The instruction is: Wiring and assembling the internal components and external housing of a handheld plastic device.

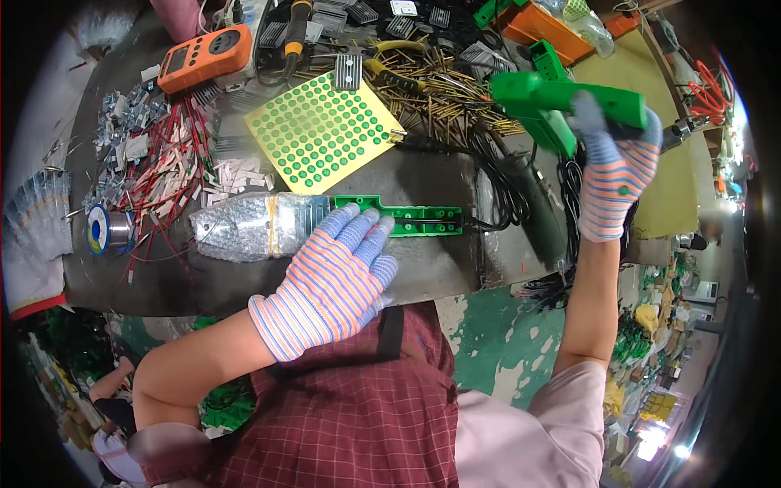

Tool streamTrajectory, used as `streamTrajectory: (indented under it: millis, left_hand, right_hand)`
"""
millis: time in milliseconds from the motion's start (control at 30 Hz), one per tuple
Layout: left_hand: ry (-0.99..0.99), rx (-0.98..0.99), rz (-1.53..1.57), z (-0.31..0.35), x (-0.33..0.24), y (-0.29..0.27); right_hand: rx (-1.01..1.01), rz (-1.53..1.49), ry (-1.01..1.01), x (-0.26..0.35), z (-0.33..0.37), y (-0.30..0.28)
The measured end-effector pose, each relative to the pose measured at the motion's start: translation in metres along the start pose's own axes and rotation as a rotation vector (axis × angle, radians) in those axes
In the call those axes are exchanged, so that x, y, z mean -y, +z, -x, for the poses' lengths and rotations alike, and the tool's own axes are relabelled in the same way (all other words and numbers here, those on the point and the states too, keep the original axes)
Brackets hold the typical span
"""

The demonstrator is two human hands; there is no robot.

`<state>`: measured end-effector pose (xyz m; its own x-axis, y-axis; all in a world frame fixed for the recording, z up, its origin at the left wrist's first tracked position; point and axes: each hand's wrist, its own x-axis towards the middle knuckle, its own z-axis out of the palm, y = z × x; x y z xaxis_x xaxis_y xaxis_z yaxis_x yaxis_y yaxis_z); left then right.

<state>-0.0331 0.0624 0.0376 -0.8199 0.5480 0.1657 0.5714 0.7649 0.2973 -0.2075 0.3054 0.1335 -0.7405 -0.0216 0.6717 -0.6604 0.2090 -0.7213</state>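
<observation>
A long green case (423,231) lies open on the dark surface (220,289), right in front of the person. A black wire runs along inside it, and a black cord (511,207) loops near its right end. The left hand (329,281), in a stripy glove, lies over the left end of the case. Its fingers are stretched out, a little apart, and touch the case without curling round it. A bubbly, see-through wrapped piece (240,232) with a yellowish band sits at that same end.

The right hand (617,183) is up in the air on the right. Its fingers are curled round one end of a green part (561,93), which looks a bit blurry.

Behind the case is a yellow sheet (313,130) with rows of green dots. Lots of thin gold sticks (443,102) are heaped beyond it. To the left are red wires (175,159), a blue and white spool (99,229) and an orange meter (203,61). Part of another person (114,398) shows at the lower left.
</observation>
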Motion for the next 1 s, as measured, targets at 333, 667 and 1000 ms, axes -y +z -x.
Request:
streamTrajectory:
  millis: [333, 667, 1000]
  left_hand:
    - [0.005, -0.015, 0.006, -0.001, -0.001, -0.003]
    - [0.028, -0.035, 0.021, 0.0, 0.0, -0.003]
    - [0.036, -0.035, -0.006, -0.006, 0.0, -0.002]
  right_hand:
    - [0.122, 1.314, -0.259, -0.053, -0.06, -0.094]
    - [-0.095, 1.257, -0.386, -0.088, -0.026, -0.18]
    - [-0.006, -0.894, 0.917, -0.02, 0.053, -0.058]
